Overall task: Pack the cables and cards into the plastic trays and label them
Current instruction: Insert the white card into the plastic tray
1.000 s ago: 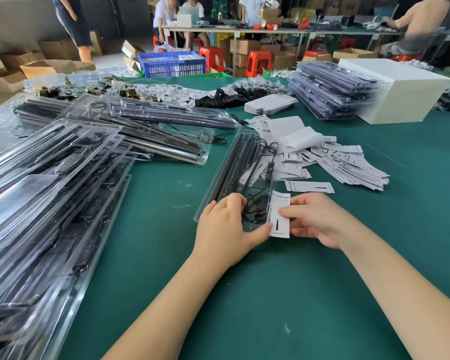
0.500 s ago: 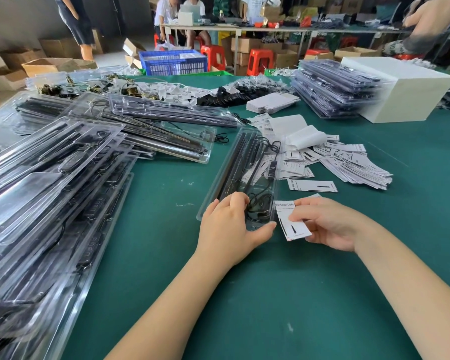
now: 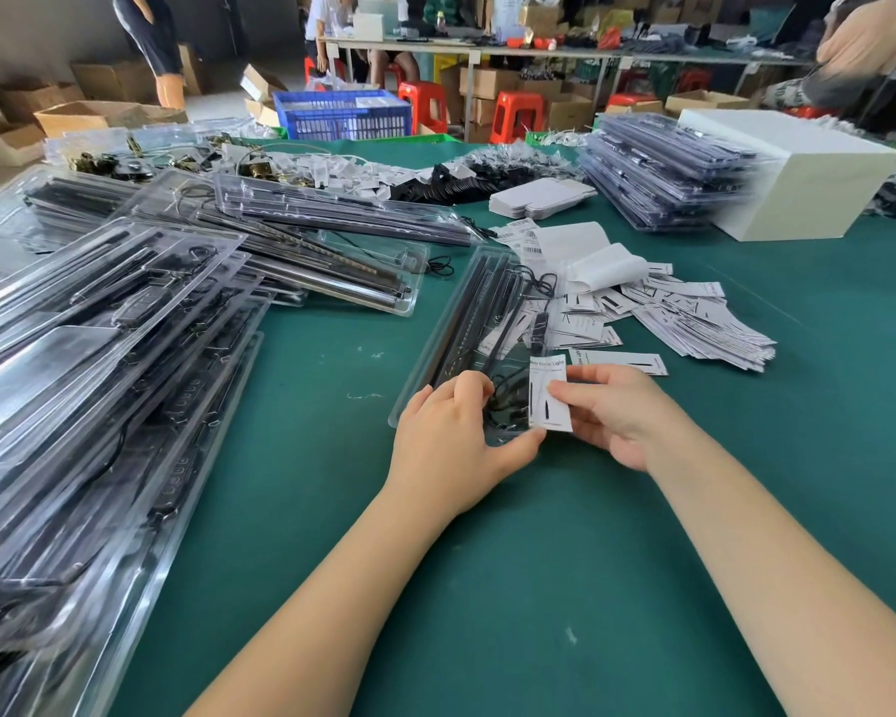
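Card (image 3: 548, 394) pinched in right hand (image 3: 624, 414), mid-frame, over tray (image 3: 466, 323) corner. Left hand (image 3: 448, 442) curled on tray's near end, thumb under card.

Left pile of trays (image 3: 89, 385) cut off by left and bottom edges. Near end of tray (image 3: 479, 323) hidden under left hand (image 3: 451, 442). Small print on card (image 3: 549, 393) unreadable. Upper-right tray stack (image 3: 663, 173) motion-blurred.

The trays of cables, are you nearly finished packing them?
Not nearly. Done: a stack of packed clear plastic trays far right. In hand: the left hand steadies one clear tray; the right hand pinches a white card against it. Left: loose white cards.
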`<state>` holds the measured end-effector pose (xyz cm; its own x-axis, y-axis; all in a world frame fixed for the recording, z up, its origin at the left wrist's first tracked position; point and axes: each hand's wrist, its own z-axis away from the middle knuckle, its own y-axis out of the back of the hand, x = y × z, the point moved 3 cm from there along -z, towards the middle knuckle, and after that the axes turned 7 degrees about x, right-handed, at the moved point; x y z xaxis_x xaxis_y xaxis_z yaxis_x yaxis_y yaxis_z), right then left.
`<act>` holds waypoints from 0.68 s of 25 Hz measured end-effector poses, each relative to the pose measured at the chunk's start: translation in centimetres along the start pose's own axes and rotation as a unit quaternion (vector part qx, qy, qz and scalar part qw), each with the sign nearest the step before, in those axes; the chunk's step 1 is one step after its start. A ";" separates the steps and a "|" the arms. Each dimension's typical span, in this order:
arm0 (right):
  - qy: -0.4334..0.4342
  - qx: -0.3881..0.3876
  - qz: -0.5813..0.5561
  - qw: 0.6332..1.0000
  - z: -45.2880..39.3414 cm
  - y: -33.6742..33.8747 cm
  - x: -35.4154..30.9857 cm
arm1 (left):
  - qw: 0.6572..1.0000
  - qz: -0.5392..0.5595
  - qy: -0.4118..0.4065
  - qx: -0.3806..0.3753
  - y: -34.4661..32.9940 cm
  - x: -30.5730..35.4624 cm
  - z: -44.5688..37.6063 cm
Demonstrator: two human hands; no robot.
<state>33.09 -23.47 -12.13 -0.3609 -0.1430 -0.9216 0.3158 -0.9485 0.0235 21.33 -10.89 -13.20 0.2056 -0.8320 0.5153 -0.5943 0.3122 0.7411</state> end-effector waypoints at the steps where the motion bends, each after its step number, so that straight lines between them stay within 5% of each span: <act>1: 0.001 0.008 -0.030 1.000 0.0 -0.2 0.2 | 1.000 -0.001 -0.001 0.001 0.0 0.0 0.0; 10: -0.013 -0.018 -0.064 0.998 0.5 -0.4 0.4 | 1.000 -0.006 0.001 0.000 -0.1 0.0 0.1; 17: 0.039 0.044 -0.092 0.994 0.6 -0.6 0.9 | 1.000 0.008 0.002 0.010 0.0 0.1 0.1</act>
<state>32.04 -23.20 -12.75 -0.3351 0.0537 -0.9407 0.1721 -0.9781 -0.1171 21.23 -11.01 -13.21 0.2000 -0.8249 0.5288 -0.6126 0.3159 0.7245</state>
